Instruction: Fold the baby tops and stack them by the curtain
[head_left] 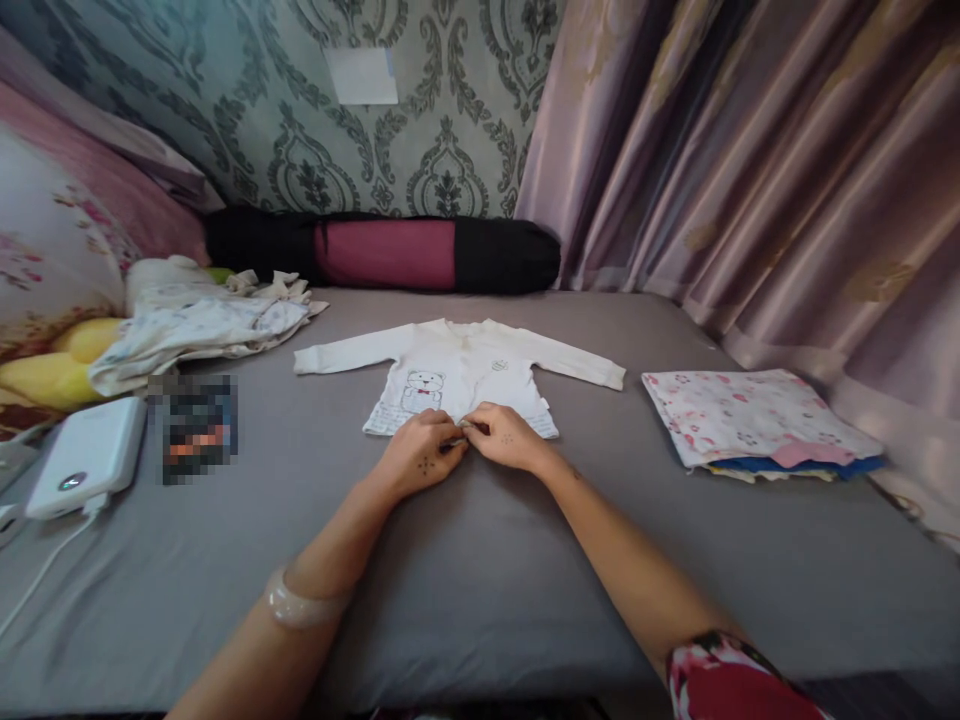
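Note:
A small white baby shirt (469, 365) lies spread flat on the grey bed sheet, long sleeves stretched out to both sides. A bear drawing with a red bow is printed on its left front, and its neckline points away from me. At the middle of the bottom hem, my left hand (424, 448) pinches the shirt's edge. Close beside it, nearly touching, the fingers of my right hand (504, 434) are closed on the same hem. The bit of cloth between the fingertips is mostly hidden.
Folded cloths (757, 415) are stacked at the right, near the curtain (750, 150). To the left are a white power bank (90, 455) with a cable, a blurred-out item (196, 430), crumpled clothes (210, 310) and a yellow cushion (56, 375). A black and maroon bolster (382, 252) lies along the wall.

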